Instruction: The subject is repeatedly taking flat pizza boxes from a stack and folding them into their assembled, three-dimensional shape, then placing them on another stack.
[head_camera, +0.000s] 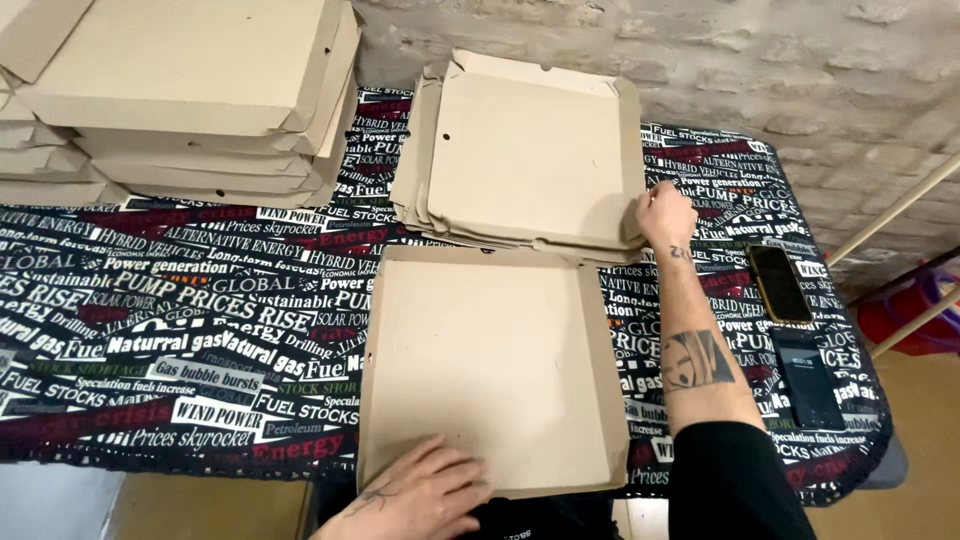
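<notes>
A half-folded brown cardboard box (490, 360) lies open in front of me, its side walls raised. My left hand (425, 495) presses flat on its near edge, fingers spread. Beyond it lies a pile of flat unfolded cardboard blanks (525, 150). My right hand (665, 212) reaches out to the right front corner of that pile and pinches the edge of the top blank.
A stack of folded closed cardboard boxes (190, 95) stands at the back left. Two dark phones (780, 283) (810, 380) lie at the right of the table, which has a black printed cloth (180, 320). A rough pale wall (800, 60) is behind.
</notes>
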